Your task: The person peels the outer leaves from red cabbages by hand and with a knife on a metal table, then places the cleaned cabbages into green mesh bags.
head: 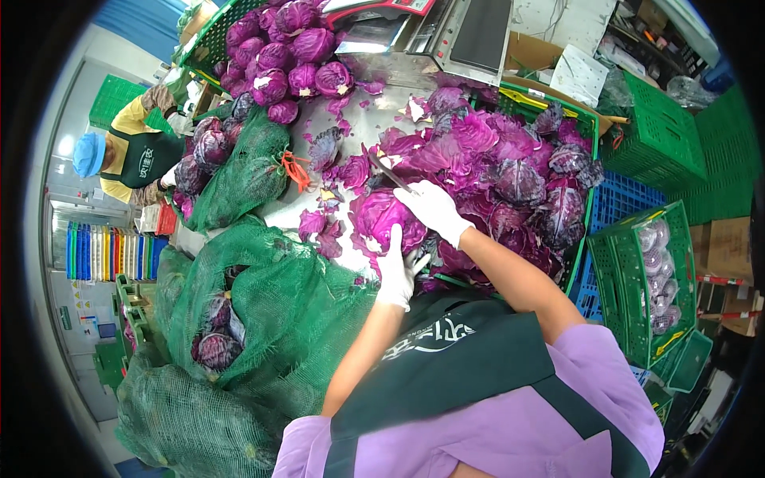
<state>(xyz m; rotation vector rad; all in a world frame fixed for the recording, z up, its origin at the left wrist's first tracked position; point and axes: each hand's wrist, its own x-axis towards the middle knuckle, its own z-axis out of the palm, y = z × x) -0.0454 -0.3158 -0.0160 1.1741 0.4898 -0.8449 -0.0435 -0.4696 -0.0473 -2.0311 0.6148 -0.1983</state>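
Observation:
A red cabbage rests on the steel table in front of me. My left hand, in a white glove, lies against its near side, fingers spread over the leaves. My right hand, also gloved in white, is closed around a knife at the cabbage's upper right; the blade points up and left, away from me. Loose purple leaves are heaped just beyond and right of my hands. Trimmed leaf pieces lie left of the cabbage.
A green crate holds leaves at right; another crate holds cabbages at the back. Green mesh sacks of cabbages crowd the left. A steel machine stands behind. A co-worker handles cabbages at far left. Wrapped cabbages sit in a crate far right.

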